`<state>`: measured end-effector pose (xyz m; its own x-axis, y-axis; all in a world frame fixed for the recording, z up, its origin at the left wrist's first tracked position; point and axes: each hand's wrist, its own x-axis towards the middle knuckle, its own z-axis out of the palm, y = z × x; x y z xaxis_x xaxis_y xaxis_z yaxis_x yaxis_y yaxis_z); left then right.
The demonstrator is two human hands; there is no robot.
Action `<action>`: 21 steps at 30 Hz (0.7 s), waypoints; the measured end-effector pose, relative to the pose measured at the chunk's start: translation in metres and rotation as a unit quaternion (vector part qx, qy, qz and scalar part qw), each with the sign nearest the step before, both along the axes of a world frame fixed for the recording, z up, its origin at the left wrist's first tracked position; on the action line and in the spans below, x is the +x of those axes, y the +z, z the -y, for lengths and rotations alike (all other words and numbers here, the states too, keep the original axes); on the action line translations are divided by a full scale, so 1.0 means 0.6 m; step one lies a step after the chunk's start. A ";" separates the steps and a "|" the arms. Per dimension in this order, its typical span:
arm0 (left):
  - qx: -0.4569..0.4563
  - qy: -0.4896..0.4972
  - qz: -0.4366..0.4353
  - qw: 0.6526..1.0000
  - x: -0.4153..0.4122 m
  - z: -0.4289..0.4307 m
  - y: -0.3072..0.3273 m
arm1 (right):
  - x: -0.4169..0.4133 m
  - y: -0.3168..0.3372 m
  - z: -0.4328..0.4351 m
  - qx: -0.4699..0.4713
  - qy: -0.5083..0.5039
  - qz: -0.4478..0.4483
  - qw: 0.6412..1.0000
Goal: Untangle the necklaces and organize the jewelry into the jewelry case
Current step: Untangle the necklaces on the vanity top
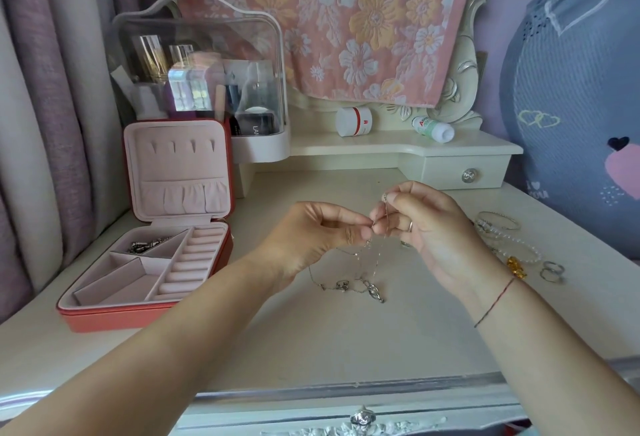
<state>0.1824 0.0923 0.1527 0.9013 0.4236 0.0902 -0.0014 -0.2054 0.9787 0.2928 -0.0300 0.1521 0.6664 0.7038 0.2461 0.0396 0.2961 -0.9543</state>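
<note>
Thin silver necklaces (360, 279) lie tangled on the cream dresser top, their chains rising to my hands. My left hand (311, 238) pinches a chain between thumb and forefinger. My right hand (422, 227), with a ring on one finger, pinches the chain just beside it, slightly higher. Pendants rest on the table below. The red jewelry case (104, 318) stands open at the left, pink inside, with some silver pieces (145, 245) in its back compartment. Bracelets (509, 238), a gold charm (516, 266) and rings (552, 273) lie to the right.
A clear-lidded cosmetics organizer (207, 89) stands behind the case. A white jar (353, 121) and a tipped bottle (434, 128) sit on the raised shelf with a small drawer (467, 176). A large blue cushion (581, 106) leans at the right; curtains (45, 124) hang at the left.
</note>
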 end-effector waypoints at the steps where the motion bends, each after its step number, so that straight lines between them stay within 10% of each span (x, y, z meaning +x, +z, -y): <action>1: 0.000 -0.003 -0.002 1.000 0.000 0.000 -0.001 | 0.000 0.000 0.001 0.003 0.002 -0.003 1.000; 15: 0.149 -0.003 -0.084 0.985 0.003 -0.019 -0.030 | 0.010 -0.010 0.001 0.023 0.008 -0.079 0.997; 21: 0.358 -0.043 -0.179 0.915 -0.018 -0.037 -0.023 | 0.015 -0.028 0.000 -0.066 -0.053 0.024 0.996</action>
